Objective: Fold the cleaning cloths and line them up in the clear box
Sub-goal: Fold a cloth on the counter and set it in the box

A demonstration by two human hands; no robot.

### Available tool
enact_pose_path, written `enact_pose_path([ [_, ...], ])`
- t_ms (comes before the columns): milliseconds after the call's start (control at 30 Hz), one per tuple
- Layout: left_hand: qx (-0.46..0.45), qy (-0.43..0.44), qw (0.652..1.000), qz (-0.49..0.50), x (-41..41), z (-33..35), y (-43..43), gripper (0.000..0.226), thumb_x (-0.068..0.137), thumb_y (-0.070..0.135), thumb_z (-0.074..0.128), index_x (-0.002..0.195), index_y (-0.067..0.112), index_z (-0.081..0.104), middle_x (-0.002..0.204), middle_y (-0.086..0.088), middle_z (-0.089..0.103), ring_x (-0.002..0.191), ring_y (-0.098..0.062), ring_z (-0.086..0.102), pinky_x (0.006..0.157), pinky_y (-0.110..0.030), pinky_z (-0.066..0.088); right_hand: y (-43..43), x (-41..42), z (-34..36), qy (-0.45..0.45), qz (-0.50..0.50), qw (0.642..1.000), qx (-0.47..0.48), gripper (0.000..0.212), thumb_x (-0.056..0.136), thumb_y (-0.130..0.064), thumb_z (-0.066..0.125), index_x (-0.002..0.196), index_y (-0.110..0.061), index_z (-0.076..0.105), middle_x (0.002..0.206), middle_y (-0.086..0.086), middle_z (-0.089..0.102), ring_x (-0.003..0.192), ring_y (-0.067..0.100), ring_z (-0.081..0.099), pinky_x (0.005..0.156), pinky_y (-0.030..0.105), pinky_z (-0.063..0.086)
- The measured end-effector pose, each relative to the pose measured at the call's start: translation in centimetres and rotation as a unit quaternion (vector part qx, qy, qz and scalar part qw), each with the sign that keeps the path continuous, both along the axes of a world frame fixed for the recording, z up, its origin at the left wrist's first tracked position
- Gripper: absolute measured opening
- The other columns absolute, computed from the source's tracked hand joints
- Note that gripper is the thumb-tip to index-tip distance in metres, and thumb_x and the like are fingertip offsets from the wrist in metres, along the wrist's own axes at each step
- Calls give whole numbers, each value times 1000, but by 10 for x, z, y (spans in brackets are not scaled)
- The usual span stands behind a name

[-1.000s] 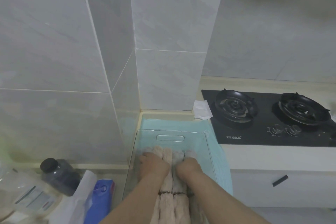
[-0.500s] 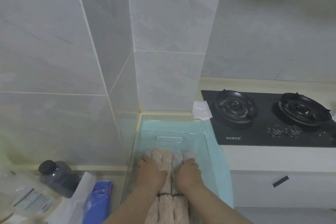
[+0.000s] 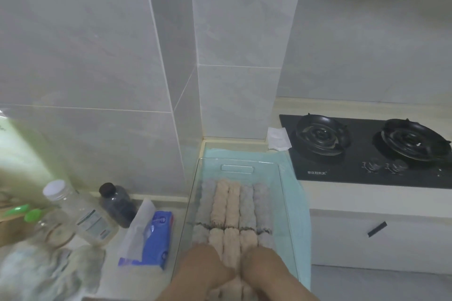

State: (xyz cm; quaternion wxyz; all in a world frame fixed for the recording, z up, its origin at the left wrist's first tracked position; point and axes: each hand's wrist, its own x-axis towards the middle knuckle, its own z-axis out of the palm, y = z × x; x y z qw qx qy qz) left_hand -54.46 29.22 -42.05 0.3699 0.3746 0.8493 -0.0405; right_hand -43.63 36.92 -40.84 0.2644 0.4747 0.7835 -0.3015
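Hands [image 3: 204, 267] [image 3: 263, 266] flat on folded cloths [image 3: 232, 205]

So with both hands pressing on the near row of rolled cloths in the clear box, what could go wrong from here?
1. Both hands, left and right, bear down near the front of the clear plastic box; it sits on a light green towel near the counter's edge and might slide or tip.
2. Pressing could flatten or unroll the pink and grey rolled cloths, spoiling the rows.
3. A left elbow swing might knock the blue tissue pack beside the box.
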Motion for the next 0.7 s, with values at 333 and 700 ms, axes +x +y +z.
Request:
enact_pose_path([
  [333, -13, 42, 999, 21, 6, -1, 0, 63, 84, 39, 54, 138, 9, 44, 139, -7, 48, 125, -20, 49, 102, -27, 41, 2, 5, -1, 32, 9, 999, 31, 47, 93, -27, 49, 137, -11, 45, 137, 12, 48, 130, 25, 46, 103, 27, 38],
  [700, 8, 38, 999, 13, 0, -15, -1, 75, 81, 51, 54, 143, 13, 35, 147, -9, 39, 130, -24, 44, 105, -31, 39, 16, -1, -16, -32, 345, 922, 176, 52, 86, -32, 51, 134, -11, 52, 139, 10, 35, 127, 32, 31, 100, 48, 34],
])
